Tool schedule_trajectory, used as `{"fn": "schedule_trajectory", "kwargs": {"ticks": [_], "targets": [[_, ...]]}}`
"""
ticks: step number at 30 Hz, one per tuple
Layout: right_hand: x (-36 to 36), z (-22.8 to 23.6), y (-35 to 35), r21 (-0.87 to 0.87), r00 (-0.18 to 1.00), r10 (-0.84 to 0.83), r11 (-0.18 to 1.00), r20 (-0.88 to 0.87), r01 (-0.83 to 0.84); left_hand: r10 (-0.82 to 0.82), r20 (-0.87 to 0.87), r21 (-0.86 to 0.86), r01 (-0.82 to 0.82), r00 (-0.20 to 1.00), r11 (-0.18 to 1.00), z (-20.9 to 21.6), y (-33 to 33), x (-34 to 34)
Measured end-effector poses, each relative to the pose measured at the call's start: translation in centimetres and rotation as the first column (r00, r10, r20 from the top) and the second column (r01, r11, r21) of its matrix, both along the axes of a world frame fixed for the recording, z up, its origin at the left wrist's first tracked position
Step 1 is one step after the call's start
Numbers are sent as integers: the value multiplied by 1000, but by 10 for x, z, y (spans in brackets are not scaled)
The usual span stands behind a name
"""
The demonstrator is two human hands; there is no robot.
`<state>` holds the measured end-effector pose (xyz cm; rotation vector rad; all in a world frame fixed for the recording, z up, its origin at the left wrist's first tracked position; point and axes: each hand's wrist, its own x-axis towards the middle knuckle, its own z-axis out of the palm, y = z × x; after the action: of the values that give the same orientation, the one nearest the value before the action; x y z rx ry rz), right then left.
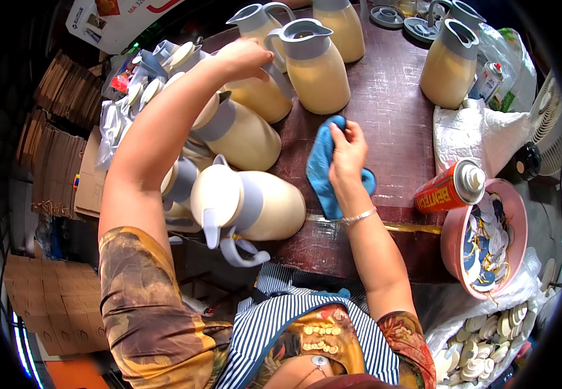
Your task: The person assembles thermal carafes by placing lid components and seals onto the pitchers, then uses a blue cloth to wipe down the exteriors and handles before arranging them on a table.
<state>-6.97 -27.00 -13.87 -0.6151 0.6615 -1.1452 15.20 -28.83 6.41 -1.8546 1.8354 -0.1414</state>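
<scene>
My left hand (250, 58) is stretched out over the far left of the table, its fingers closed at the top of a cream vacuum jug (255, 98) with a grey collar. The exact grip point is partly hidden by the hand. In my right hand (349, 154) a blue cloth (320, 170) is pinched, hanging above the table's middle. Just beyond the cloth stands an upright lidless jug (323, 83) with a grey spout and handle. Nearer, a lidded jug (271, 204) lies tilted with its lid toward the left, beside another leaning jug (245, 139).
An orange spray can (449, 186) stands at the table's right edge by a pink basin (450, 243) of tags. Another jug (448, 76) is at far right, near a fan (548, 107). Loose lids (478, 353) fill a bag below. Cardboard stacks (51, 162) line the left.
</scene>
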Motion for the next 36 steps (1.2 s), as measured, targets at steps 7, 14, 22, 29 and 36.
{"fn": "schedule_trajectory", "kwargs": {"ticks": [7, 14, 22, 29, 36], "targets": [[82, -20, -6, 259, 906, 40, 952, 422, -162, -262, -265, -148, 230, 928, 962, -15, 9, -4], [103, -12, -22, 595, 858, -156, 779, 489, -197, -306, -262, -233, 248, 915, 940, -21, 15, -33], [72, -20, 9, 505, 780, -140, 827, 610, -246, -365, -286, -270, 291, 886, 918, -22, 12, -30], [69, -29, -13, 619, 888, 37, 704, 458, -348, -425, -339, -157, 395, 839, 905, -3, 27, -48], [-23, -5, -23, 242, 941, -165, 966, 296, 93, -435, -397, -444, 246, 808, 862, 42, -44, -52]]}}
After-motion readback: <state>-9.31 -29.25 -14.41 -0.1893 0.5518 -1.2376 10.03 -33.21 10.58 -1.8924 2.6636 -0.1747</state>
